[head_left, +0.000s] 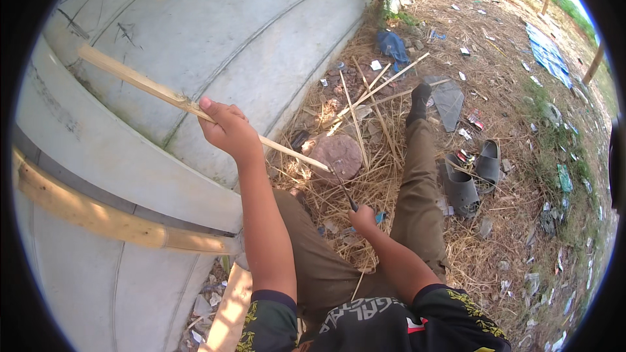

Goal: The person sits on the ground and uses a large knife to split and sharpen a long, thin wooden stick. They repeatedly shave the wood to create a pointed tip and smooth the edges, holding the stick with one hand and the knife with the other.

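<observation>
While the left hand [228, 127] grasps a long stick [137, 81], the right hand [365, 220] clenches a knife [347, 193].
The stick slants down to the round block [337, 153], its low end near the knife's tip; trimming seems underway, the next stroke likely needing a steady hold.

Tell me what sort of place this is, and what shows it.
Most likely a rough outdoor yard: there is a pale grey wall on the left, dry straw scattered about, and a blue-and-white sheet lying on the ground.
</observation>
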Tool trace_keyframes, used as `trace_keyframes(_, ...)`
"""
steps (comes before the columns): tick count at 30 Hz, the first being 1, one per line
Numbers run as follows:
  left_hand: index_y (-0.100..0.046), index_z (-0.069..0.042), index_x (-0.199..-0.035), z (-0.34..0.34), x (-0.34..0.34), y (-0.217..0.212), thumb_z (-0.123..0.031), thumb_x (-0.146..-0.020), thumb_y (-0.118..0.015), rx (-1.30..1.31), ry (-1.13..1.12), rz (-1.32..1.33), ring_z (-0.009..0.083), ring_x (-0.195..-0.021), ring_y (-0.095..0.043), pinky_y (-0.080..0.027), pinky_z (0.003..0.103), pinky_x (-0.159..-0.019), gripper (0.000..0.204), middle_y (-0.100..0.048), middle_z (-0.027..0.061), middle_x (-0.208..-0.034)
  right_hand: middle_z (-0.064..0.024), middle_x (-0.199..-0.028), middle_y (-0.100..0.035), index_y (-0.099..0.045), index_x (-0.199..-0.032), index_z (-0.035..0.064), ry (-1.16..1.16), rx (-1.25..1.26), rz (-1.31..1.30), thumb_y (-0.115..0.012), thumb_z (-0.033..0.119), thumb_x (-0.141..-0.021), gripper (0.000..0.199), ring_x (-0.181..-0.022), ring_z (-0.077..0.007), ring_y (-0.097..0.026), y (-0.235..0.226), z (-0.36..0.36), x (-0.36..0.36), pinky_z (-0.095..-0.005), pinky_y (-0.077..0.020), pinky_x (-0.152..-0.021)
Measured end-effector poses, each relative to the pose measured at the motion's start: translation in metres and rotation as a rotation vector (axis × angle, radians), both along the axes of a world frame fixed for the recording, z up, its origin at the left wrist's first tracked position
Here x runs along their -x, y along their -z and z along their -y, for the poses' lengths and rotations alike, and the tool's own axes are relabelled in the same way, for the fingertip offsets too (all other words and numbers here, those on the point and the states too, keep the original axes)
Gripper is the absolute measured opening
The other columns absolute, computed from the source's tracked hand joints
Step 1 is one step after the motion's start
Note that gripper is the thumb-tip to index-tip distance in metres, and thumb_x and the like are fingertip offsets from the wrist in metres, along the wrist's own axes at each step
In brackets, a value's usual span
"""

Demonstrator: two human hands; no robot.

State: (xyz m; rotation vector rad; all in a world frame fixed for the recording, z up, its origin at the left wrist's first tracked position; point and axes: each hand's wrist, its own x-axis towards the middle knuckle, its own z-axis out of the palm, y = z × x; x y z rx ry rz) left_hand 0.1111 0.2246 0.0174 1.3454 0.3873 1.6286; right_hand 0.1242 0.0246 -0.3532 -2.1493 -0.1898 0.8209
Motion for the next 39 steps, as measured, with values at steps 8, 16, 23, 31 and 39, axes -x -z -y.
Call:
trace_keyframes(8,-0.033,-0.011,-0.076,-0.017,0.012,0.001,-0.043,-0.108,-0.039,0.014,-0.055,0.018,0.0078,-0.046,-0.033,-0.031,0.025,-0.043,0.046,-0.030,-0.0024,-0.056,0.0051,-0.060,-0.047,-0.053,-0.084,0.0050,0.139,-0.934,0.345,-0.060,0.011,-0.097,0.016,-0.053,-0.0035,-0.042,-0.222,-0.031,-0.049,-0.0251,-0.0324,-0.048)
trace_keyframes(16,-0.034,-0.011,-0.080,0.002,-0.007,0.002,-0.041,-0.109,-0.039,0.040,0.008,0.023,0.0066,-0.046,-0.033,-0.030,0.024,-0.042,0.042,-0.032,-0.0033,-0.058,-0.0259,-0.106,-0.070,-0.065,-0.113,-0.0030,-0.187,0.249,-0.012,-0.062,0.029,-0.090,0.040,-0.101,-0.0373,-0.069,0.020,0.026,-0.006,-0.0476,-0.0512,-0.084)
trace_keyframes(23,-0.033,-0.011,-0.081,-0.029,0.013,0.008,-0.037,-0.109,-0.039,0.026,-0.087,0.034,0.0073,-0.045,-0.032,-0.031,0.024,-0.042,0.038,-0.032,-0.0031,-0.057,-0.0122,-0.060,-0.057,-0.058,-0.073,-0.0046,0.153,-0.481,0.229,-0.062,0.022,-0.081,0.028,-0.057,-0.0222,-0.057,-0.159,-0.023,-0.039,-0.0399,-0.0453,-0.057)
trace_keyframes(31,-0.033,-0.010,-0.081,0.005,-0.002,0.003,-0.040,-0.108,-0.040,0.026,-0.042,-0.002,0.0089,-0.047,-0.033,-0.032,0.025,-0.045,0.041,-0.030,-0.0020,-0.057,0.0015,-0.060,-0.053,-0.056,-0.071,0.0022,0.348,-0.888,0.269,-0.062,0.020,-0.096,0.031,-0.054,-0.0109,-0.048,-0.076,-0.017,-0.023,-0.0346,-0.0376,-0.053)
trace_keyframes(39,-0.033,-0.011,-0.081,-0.010,0.010,0.007,-0.041,-0.109,-0.038,0.042,-0.058,-0.007,0.0071,-0.045,-0.031,-0.029,0.024,-0.041,0.041,-0.030,-0.0034,-0.055,-0.0152,-0.078,-0.068,-0.068,-0.095,-0.0056,0.003,0.084,-0.186,-0.068,0.028,-0.083,0.036,-0.067,-0.0255,-0.067,-0.056,0.021,-0.023,-0.0379,-0.0505,-0.059)
